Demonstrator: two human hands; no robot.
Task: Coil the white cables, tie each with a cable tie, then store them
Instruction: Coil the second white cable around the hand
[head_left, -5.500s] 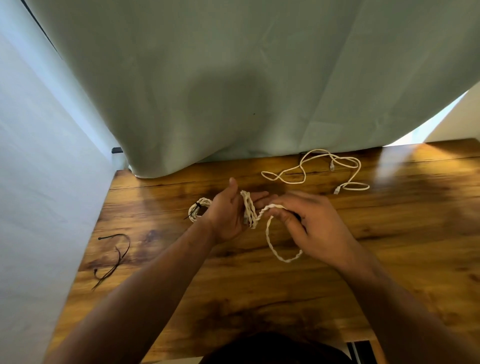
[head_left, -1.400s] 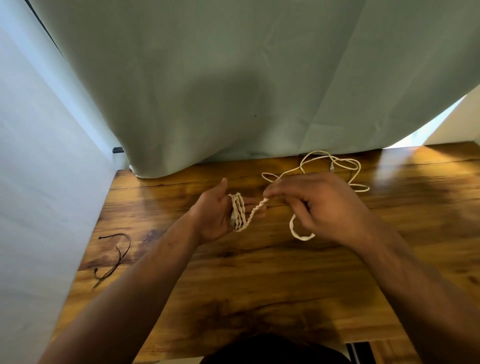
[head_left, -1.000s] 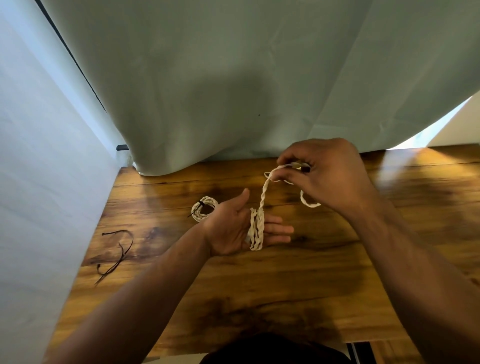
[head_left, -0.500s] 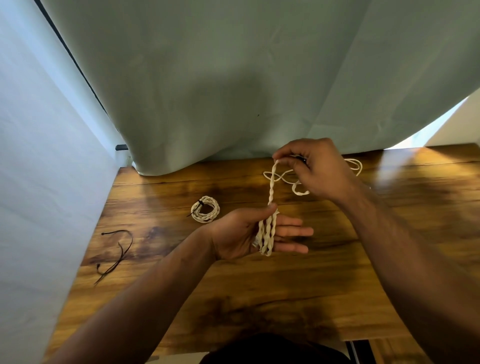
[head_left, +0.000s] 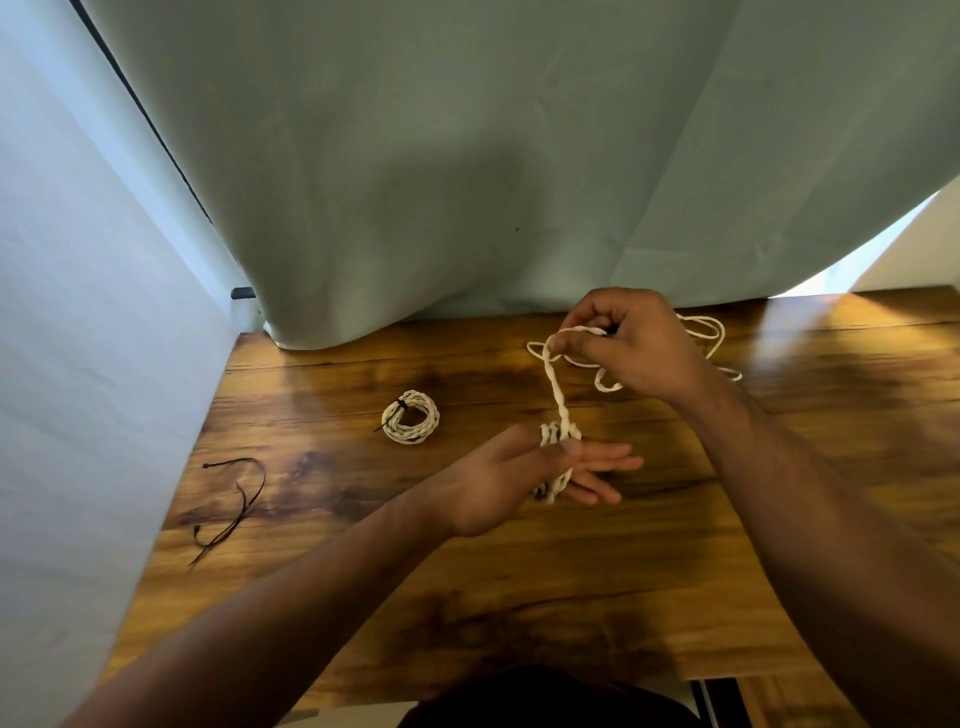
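White twisted cable (head_left: 555, 384), tail shorter than before, wraps the left hand (head_left: 498, 483).
Thumb clamps wraps on straight fingers; right hand (head_left: 634, 348) pinches the strand above the table (head_left: 467, 597); one tied coil (head_left: 410, 417), one loose cable (head_left: 719, 335).

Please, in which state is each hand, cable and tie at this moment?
Left hand: fingers straight, thumb pressing the loops.
Right hand: pinches the twisted cable.
Twisted cable: partly wound round the left fingers, the rest held up.
Tied coil: wound, bound with a black tie, lying on the table.
Loose cable: uncoiled, behind the right hand.
Spare ties: lying unfastened, untouched.
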